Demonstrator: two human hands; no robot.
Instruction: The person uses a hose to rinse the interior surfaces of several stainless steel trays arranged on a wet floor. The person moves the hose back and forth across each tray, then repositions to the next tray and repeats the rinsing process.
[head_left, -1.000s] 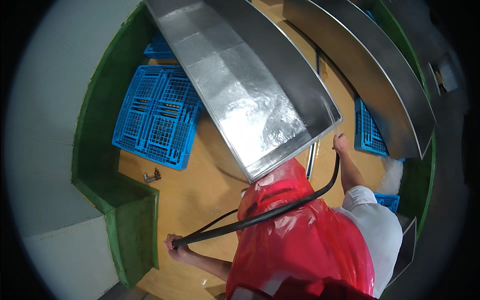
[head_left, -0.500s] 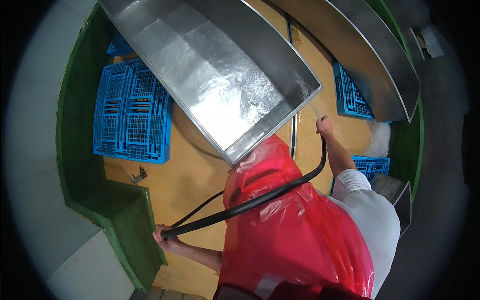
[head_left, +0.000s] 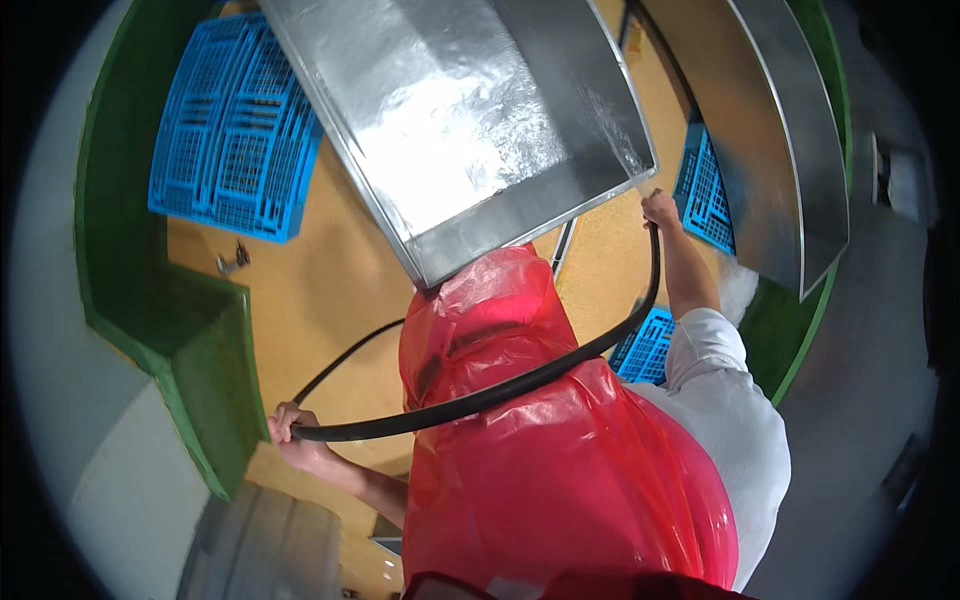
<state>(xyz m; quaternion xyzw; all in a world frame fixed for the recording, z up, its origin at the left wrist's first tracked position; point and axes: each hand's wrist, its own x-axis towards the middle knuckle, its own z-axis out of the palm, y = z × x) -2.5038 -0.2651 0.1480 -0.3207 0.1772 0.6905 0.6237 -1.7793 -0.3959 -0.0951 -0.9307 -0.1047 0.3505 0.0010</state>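
A black hose [head_left: 480, 397] curves across the front of my red plastic apron [head_left: 560, 490]. My right hand [head_left: 659, 208] grips its upper end beside the near right corner of a large stainless steel tank [head_left: 440, 255]. Water sprays from that end over the tank's right wall. Inside, water [head_left: 460, 125] lies rippling on the bottom, with a bright glare. Down at the left, my left hand [head_left: 290, 432] is closed around the hose where it bends back. A thinner-looking stretch of hose runs from there behind the apron.
Blue plastic pallets [head_left: 240, 130] lie on the tan floor at left, near a small metal pipe fitting [head_left: 233, 260]. A green ledge [head_left: 205, 330] lines the left wall. Another steel tank [head_left: 730, 120] stands at right, with blue pallets [head_left: 708, 190] below it.
My view has turned, so the pallets and ledge appear higher. My right hand is closer to the tank's corner, and the spray lands farther along the inner right wall. Both hands keep the hose.
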